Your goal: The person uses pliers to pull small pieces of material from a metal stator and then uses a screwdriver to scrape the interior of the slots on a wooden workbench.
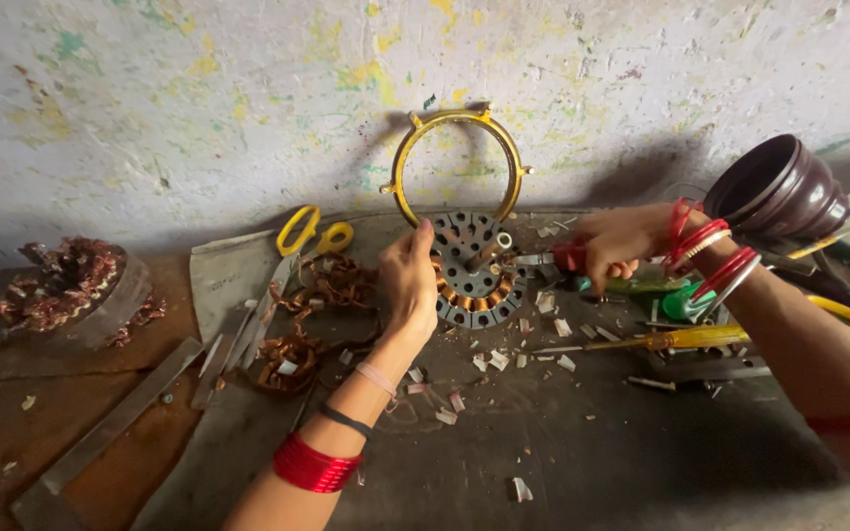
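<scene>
Stator core (474, 280) – left hand (408, 280) clamps its edge, right hand (610, 246) closes on red-handled pliers (553, 259) beside it – brace firmly, pull wire gently.

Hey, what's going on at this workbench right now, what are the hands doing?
A person is working on a round motor stator propped against the wall. The left hand grips its left edge, steadying it. The right hand holds red-handled pliers with the tip at the stator's centre. A yellow metal ring leans on the wall behind. Yellow-handled scissors, pulled copper wire, a yellow-handled screwdriver and small paper scraps lie around on the bench.
</scene>
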